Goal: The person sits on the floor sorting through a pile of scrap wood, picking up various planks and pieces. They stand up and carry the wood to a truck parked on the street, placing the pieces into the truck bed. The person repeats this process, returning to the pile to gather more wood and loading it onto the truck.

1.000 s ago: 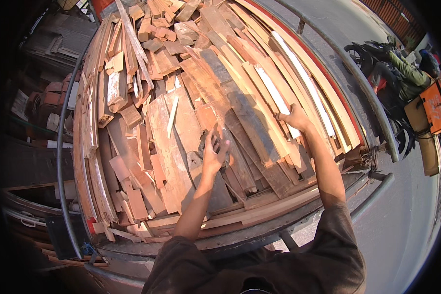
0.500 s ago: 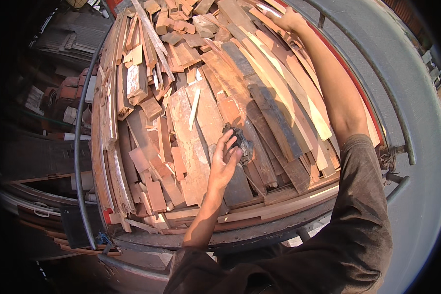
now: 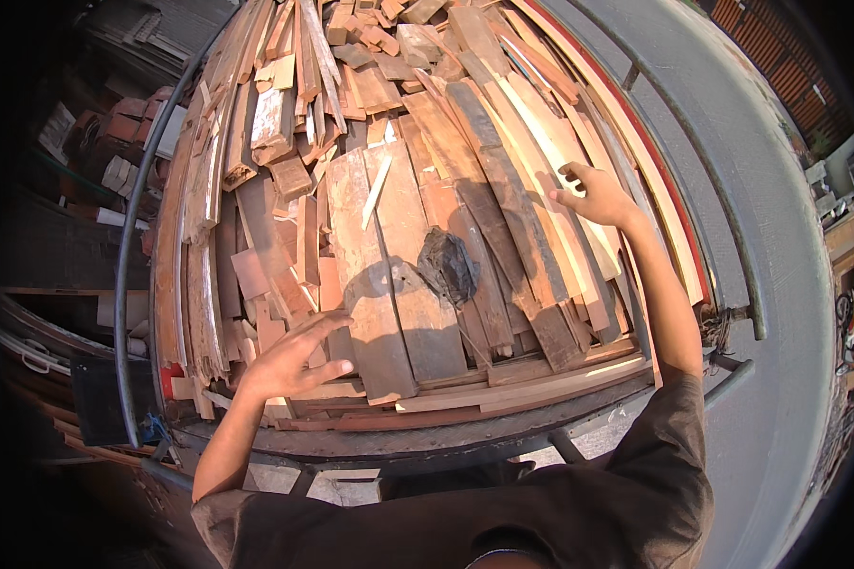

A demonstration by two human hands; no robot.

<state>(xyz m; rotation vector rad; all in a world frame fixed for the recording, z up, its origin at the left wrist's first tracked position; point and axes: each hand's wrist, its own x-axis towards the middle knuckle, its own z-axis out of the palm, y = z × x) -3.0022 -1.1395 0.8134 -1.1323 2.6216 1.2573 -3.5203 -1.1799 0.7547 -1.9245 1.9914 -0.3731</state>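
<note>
My left hand [image 3: 299, 362] hovers over the near left part of a load of scrap wood, its fingers stretched out and holding nothing. On the right, my right hand [image 3: 595, 196] is above a row of long pale planks [image 3: 565, 161], empty, with fingers loosely bent and apart. A crumpled black bundle [image 3: 449, 266], perhaps plastic or cloth, lies between the hands on wide brown boards [image 3: 400, 218]. Short wooden blocks [image 3: 273, 123] and offcuts are heaped farther left.
Metal rails [image 3: 131, 284] run along the left side, with another rail [image 3: 702, 133] on the right. A grey paved road [image 3: 731, 275] passes at the right. Stacked dark materials and reddish blocks [image 3: 128, 123] stand beyond the left rail.
My left hand has let go of the black bundle and moved left. My right hand has come back nearer from the far right planks, where it was touching the wood.
</note>
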